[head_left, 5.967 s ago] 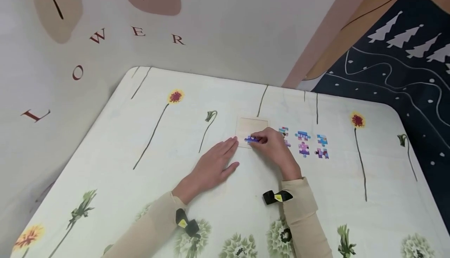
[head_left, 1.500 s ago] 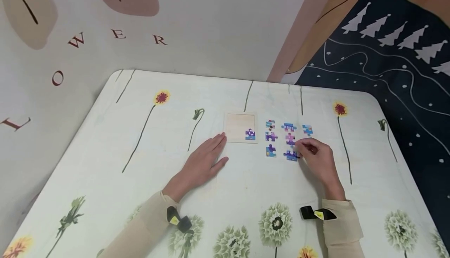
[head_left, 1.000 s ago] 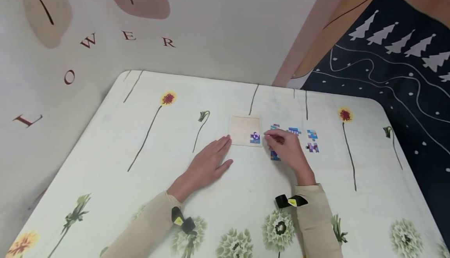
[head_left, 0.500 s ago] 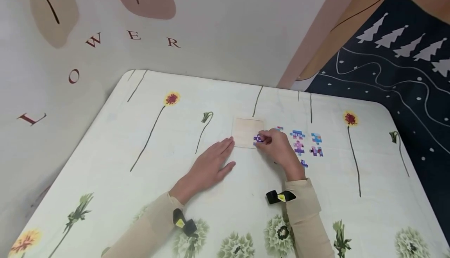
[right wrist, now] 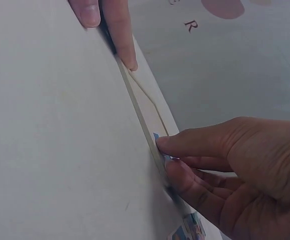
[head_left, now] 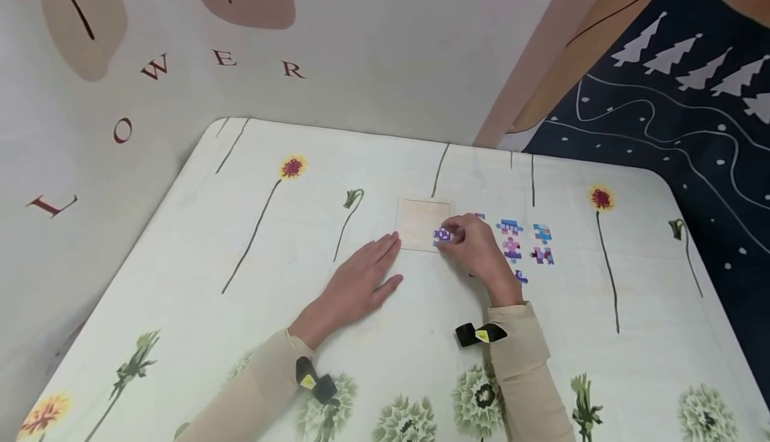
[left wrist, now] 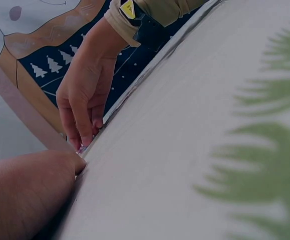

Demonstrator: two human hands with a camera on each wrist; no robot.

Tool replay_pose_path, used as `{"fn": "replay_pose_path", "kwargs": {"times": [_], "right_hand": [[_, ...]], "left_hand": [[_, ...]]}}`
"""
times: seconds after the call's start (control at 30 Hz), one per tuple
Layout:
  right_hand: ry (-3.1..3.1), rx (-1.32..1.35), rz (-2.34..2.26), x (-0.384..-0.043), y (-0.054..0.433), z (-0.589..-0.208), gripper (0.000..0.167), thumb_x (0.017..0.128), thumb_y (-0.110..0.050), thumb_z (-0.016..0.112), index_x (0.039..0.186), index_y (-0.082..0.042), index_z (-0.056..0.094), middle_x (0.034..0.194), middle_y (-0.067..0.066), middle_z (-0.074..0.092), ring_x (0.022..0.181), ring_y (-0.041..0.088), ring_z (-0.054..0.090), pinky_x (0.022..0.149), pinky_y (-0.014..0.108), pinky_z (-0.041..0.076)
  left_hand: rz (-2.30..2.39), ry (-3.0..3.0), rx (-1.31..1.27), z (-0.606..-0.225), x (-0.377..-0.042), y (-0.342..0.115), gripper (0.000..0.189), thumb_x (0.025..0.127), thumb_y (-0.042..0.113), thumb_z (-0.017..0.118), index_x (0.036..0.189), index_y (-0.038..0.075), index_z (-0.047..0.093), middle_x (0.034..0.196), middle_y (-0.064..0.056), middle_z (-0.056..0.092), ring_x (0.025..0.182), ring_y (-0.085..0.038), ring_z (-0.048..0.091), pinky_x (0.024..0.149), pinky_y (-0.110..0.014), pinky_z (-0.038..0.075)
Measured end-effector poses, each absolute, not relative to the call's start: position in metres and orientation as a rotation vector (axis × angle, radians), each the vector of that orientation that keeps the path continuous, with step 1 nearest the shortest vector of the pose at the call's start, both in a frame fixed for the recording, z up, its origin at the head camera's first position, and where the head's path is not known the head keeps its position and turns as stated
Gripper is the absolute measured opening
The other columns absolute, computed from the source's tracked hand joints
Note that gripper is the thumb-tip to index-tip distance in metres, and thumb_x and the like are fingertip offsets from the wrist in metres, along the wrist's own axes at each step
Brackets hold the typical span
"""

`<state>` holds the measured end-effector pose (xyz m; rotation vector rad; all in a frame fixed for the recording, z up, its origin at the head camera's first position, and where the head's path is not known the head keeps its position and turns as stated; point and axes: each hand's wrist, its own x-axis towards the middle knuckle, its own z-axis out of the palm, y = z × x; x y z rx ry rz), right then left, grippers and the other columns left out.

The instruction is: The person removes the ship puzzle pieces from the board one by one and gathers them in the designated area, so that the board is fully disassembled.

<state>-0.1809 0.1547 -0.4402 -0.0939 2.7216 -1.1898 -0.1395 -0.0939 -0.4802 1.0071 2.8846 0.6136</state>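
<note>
A small square wooden puzzle tray (head_left: 425,202) with a raised rim lies on the table. My right hand (head_left: 478,248) is at its near right corner, where thumb and fingers pinch a purple jigsaw piece (head_left: 442,235). In the right wrist view, a blue edge of that piece (right wrist: 157,137) shows under the thumb, close over the tray floor. My left hand (head_left: 361,281) lies flat on the table with fingers straight, its fingertips at the tray's left rim. The left wrist view shows the right hand (left wrist: 87,95) reaching down with fingertips together.
Right of the tray, loose jigsaw pieces lie in rows, among them a blue one (head_left: 510,227), a pink one (head_left: 512,248), a light blue one (head_left: 542,232) and a purple one (head_left: 543,255). Others are partly hidden behind my right hand. A wall (head_left: 385,47) rises behind the table.
My right hand has moved left from the loose pieces to the tray and taken hold of the piece lying in its near right corner. The left hand has stayed at the rim.
</note>
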Motion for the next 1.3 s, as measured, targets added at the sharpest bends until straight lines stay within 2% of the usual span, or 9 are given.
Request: {"fn": "replay_pose_path", "kwargs": {"times": [0.23, 0.57, 0.77, 1.03, 1.3], "right_hand": [[2.69, -0.098, -1.278, -0.182, 0.156, -0.441, 0.026, 0.094, -0.001, 0.072, 0.119, 0.003, 0.066, 0.107, 0.017, 0.066, 0.087, 0.026, 0.063, 0.073, 0.033, 0.054], [2.634, -0.134, -1.36, -0.182, 0.161, -0.444, 0.022, 0.098, -0.003, 0.07, 0.12, -0.004, 0.067, 0.092, 0.013, 0.07, 0.067, 0.019, 0.069, 0.07, 0.032, 0.057], [2.647, -0.187, -1.4, -0.183, 0.164, -0.444, 0.025, 0.098, -0.003, 0.069, 0.123, -0.002, 0.071, 0.09, 0.013, 0.073, 0.066, 0.019, 0.07, 0.072, 0.032, 0.057], [2.632, -0.171, -1.488, -0.181, 0.168, -0.445, 0.025, 0.099, -0.007, 0.07, 0.123, -0.001, 0.074, 0.084, 0.011, 0.074, 0.068, 0.02, 0.07, 0.068, 0.023, 0.056], [2.624, -0.091, -1.621, -0.172, 0.185, -0.441, 0.024, 0.098, -0.013, 0.073, 0.12, -0.003, 0.077, 0.099, 0.016, 0.077, 0.073, 0.023, 0.073, 0.065, 0.025, 0.058]], "left_hand": [[0.629, 2.899, 1.026, -0.48, -0.139, -0.095, 0.064, 0.108, 0.035, 0.053, 0.157, -0.004, 0.037, 0.166, -0.015, 0.033, 0.155, -0.026, 0.028, 0.128, -0.037, 0.021], [0.627, 2.887, 1.011, -0.48, -0.139, -0.094, 0.064, 0.109, 0.035, 0.051, 0.158, -0.003, 0.035, 0.167, -0.012, 0.03, 0.156, -0.024, 0.026, 0.129, -0.036, 0.019], [0.631, 2.895, 1.028, -0.48, -0.141, -0.094, 0.064, 0.109, 0.034, 0.051, 0.158, -0.003, 0.035, 0.167, -0.013, 0.031, 0.155, -0.025, 0.027, 0.129, -0.036, 0.019], [0.639, 2.891, 1.032, -0.481, -0.142, -0.094, 0.063, 0.109, 0.034, 0.051, 0.158, -0.003, 0.035, 0.167, -0.012, 0.031, 0.156, -0.024, 0.026, 0.129, -0.036, 0.018], [0.644, 2.881, 1.028, -0.481, -0.141, -0.094, 0.063, 0.109, 0.034, 0.052, 0.157, -0.004, 0.036, 0.167, -0.013, 0.032, 0.155, -0.025, 0.027, 0.129, -0.037, 0.02]]}}
